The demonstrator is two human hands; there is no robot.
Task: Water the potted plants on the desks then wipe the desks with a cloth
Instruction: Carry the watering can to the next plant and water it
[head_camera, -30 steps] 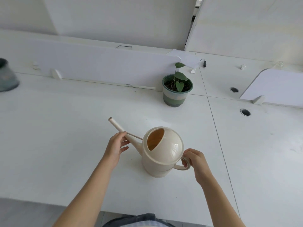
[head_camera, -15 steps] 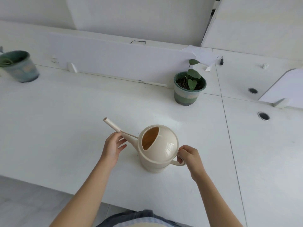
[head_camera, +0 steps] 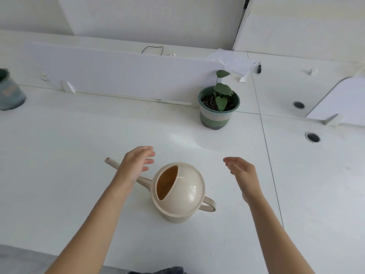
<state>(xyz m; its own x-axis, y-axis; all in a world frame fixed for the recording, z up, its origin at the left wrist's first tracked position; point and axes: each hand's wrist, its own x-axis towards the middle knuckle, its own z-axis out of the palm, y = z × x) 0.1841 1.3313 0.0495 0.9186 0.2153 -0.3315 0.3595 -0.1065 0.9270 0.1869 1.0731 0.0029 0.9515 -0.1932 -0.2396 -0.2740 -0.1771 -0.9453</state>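
Two hands up and empty: our left hand (head_camera: pixel 136 165) floats above the spout with fingers spread loose, our right hand (head_camera: pixel 242 172) hangs open-palmed to the right of the can, neither touching anything. Cream plastic watering can with domed top and side fill hole (head_camera: pixel 178 191) sits upright on the white desk (head_camera: pixel 59 165), loop handle (head_camera: pixel 209 206) pointing right, long thin spout (head_camera: pixel 113 163) pointing left and away. Green-banded ceramic pot with a small leafy plant (head_camera: pixel 219 104) stands well apart, further back and right, against the white divider panel (head_camera: pixel 122 74). A second grey-green pot (head_camera: pixel 9 93) sits at the far left edge, cut off by the frame. No cloth in view, so our guess is watering comes first. To do it cleanly: right hand takes the handle fully, left steadies under the spout base, lift level, carry it over the soil before tipping. Tip slowly; water level inside can't be read from here, and spills just add wiping.
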